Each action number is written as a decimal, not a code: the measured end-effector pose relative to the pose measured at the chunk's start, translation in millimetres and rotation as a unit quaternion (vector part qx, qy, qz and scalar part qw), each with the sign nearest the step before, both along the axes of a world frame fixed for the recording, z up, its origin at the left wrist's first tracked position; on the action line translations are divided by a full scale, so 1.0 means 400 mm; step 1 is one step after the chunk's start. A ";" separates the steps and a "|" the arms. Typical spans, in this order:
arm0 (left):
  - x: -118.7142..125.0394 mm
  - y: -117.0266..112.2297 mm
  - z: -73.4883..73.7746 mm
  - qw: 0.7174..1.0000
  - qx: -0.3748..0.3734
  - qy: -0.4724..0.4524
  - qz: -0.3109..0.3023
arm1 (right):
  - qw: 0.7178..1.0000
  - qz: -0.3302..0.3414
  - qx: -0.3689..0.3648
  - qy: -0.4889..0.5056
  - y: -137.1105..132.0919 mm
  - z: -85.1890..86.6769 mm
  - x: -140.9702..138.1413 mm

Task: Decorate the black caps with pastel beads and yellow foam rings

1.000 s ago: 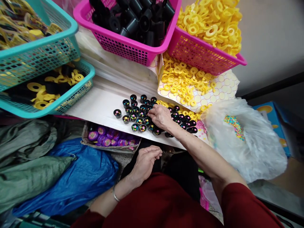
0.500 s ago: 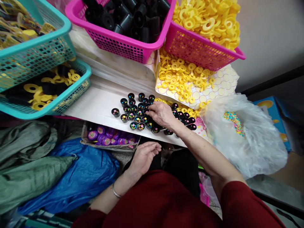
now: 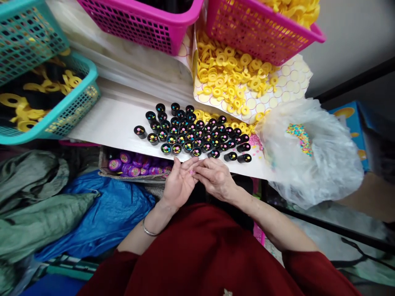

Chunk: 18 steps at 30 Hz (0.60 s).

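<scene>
My left hand [image 3: 180,183] is turned palm up with its fingers stretched out, just in front of the white work surface. A few small pink beads [image 3: 191,172] lie on its fingers. My right hand [image 3: 214,176] reaches across from the right, its thumb and fingertips pinched together at those beads. Just beyond both hands stand many small black cups [image 3: 182,139], packed close and mostly upright, with coloured beads inside. Some cups on the right lean over. Exactly what sits between the right fingertips is partly hidden.
Yellow ring-shaped pieces [image 3: 225,78] lie heaped behind the cups, below a pink basket [image 3: 247,33]. Teal baskets [image 3: 77,107] stand left. A clear plastic bag [image 3: 327,164] with coloured beads is at right. Below the surface, a carton [image 3: 106,166] holds purple round pieces [image 3: 134,170].
My right hand has come back from among the cups to my left hand. My left hand has opened out, showing its palm and pink beads. The view has tilted down.
</scene>
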<state>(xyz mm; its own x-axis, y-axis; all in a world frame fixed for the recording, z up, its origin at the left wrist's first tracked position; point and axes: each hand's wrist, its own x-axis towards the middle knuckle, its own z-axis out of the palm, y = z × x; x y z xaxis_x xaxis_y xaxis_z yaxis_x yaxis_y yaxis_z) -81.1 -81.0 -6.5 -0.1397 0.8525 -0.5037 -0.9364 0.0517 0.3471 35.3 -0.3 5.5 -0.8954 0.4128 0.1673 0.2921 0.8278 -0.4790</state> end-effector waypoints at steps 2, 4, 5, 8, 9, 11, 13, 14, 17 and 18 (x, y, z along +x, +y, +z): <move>0.005 -0.001 -0.002 1.000 0.005 -0.004 0.001 | 1.000 0.001 0.027 -0.008 0.000 -0.007 -0.004; 0.010 -0.004 -0.006 1.000 0.006 -0.008 0.009 | 0.999 0.005 0.034 -0.008 0.004 -0.009 -0.009; 0.012 -0.005 -0.009 1.000 0.007 -0.007 0.014 | 1.000 0.004 0.028 -0.004 0.007 -0.008 -0.010; 0.020 -0.010 -0.021 1.000 0.013 0.009 0.012 | 1.000 -0.002 -0.004 0.012 0.014 -0.003 -0.010; 0.022 -0.011 -0.025 1.000 0.012 0.015 0.004 | 1.000 -0.004 -0.011 0.018 0.015 -0.002 -0.009; 0.028 -0.012 -0.030 1.000 0.005 0.021 -0.008 | 0.999 -0.015 -0.024 0.034 0.015 -0.003 -0.007; 0.032 -0.011 -0.032 1.000 -0.006 0.022 -0.005 | 0.996 -0.036 -0.048 0.060 0.014 -0.007 -0.006; 0.034 -0.010 -0.031 1.000 -0.009 0.023 -0.002 | 0.994 -0.047 -0.064 0.074 0.013 -0.011 -0.006; 0.036 -0.005 -0.027 1.000 -0.010 0.027 0.001 | 0.985 -0.086 -0.104 0.111 0.011 -0.025 -0.009; 0.036 -0.004 -0.026 1.000 -0.010 0.029 0.001 | 0.982 -0.098 -0.111 0.121 0.011 -0.030 -0.011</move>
<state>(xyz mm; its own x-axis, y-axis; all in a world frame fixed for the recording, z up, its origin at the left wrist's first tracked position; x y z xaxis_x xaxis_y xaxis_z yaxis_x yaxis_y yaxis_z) -66.7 -82.6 -16.9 -0.1708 0.8425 -0.5108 -0.9147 0.0571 0.4000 31.0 4.1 -6.4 -0.7402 0.6231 0.2528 0.2899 0.6350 -0.7161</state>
